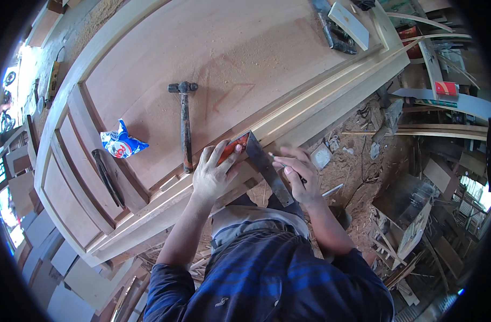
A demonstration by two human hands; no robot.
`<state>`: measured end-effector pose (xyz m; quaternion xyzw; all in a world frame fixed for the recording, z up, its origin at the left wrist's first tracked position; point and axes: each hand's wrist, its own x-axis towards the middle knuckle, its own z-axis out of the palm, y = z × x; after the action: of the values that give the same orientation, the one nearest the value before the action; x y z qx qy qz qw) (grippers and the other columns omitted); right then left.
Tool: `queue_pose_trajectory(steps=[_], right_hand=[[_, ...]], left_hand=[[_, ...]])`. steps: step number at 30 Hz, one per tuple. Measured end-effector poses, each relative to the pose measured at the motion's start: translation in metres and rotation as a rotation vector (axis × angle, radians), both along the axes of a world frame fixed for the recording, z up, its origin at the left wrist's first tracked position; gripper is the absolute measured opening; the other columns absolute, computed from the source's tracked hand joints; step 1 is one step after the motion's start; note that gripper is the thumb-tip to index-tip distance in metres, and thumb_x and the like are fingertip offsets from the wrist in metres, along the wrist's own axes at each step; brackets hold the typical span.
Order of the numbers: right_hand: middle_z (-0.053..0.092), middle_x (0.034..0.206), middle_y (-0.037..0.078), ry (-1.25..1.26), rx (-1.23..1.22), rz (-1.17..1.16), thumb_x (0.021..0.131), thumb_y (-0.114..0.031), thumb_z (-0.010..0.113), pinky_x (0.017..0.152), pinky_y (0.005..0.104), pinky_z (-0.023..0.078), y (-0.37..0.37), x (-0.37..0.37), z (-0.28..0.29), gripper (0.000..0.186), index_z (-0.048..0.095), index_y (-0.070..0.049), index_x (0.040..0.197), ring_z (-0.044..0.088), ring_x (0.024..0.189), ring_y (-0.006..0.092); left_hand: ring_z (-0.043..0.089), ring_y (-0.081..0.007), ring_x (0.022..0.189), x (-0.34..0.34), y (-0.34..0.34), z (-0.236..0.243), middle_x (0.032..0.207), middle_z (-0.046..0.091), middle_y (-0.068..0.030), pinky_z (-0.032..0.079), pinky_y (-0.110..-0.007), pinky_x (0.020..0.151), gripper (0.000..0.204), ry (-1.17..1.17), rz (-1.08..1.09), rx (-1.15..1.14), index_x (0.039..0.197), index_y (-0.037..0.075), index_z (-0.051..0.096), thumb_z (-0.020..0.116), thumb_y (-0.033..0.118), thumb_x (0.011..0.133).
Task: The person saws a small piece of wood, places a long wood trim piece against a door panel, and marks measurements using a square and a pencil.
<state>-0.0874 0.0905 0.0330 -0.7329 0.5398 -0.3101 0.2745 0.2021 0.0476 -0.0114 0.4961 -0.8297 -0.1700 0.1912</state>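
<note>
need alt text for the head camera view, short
Seen from above, a person's left hand presses a try square against the edge of a wooden door while the right hand holds a pencil beside its blade. A hammer and a small blue packet lie on the door.

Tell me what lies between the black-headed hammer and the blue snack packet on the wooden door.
In the head view, only bare sawdust-dusted panel lies between the black-headed hammer and the blue snack packet on the wooden door.

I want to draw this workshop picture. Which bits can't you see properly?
Head view:
- Pencil: mostly hidden inside the right hand.
- Try square: its red handle sits partly under the left hand.
- Any pencil line on the door frame: too small to tell.
- Room edges: dark at the fisheye rim.
</note>
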Motion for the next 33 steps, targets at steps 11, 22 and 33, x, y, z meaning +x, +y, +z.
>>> queue_pose_trajectory(steps=[11,22,33], right_hand=[[0.071,0.108,0.015,-0.027,0.2,-0.436,0.091,-0.012,0.088,0.083,0.0424,0.059,0.111,0.035,-0.058,0.044,0.063,-0.004,0.126,0.075,0.095,0.0304],[0.073,0.113,0.015,-0.079,0.112,-0.557,0.087,-0.013,0.089,0.092,0.0455,0.059,0.08,-0.017,-0.062,0.041,0.066,-0.005,0.12,0.075,0.103,0.0356],[0.073,0.114,0.017,-0.007,0.149,-0.423,0.088,-0.013,0.086,0.09,0.0496,0.059,0.082,-0.019,-0.043,0.04,0.065,-0.006,0.121,0.074,0.106,0.0408]], left_hand=[[0.061,-0.038,0.136,0.003,-0.001,0.002,0.163,0.059,-0.0113,0.054,-0.05,0.112,0.078,0.079,0.005,0.001,0.159,0.025,0.065,0.093,0.033,0.087],[0.042,-0.0426,0.157,-0.023,-0.017,0.014,0.176,0.039,-0.0193,0.037,-0.055,0.128,0.099,0.121,0.025,0.042,0.174,0.015,0.039,0.089,0.031,0.09],[0.059,-0.0417,0.137,-0.051,-0.034,0.022,0.153,0.061,-0.0161,0.048,-0.054,0.118,0.073,0.122,-0.035,0.096,0.157,0.014,0.062,0.09,0.028,0.09]])
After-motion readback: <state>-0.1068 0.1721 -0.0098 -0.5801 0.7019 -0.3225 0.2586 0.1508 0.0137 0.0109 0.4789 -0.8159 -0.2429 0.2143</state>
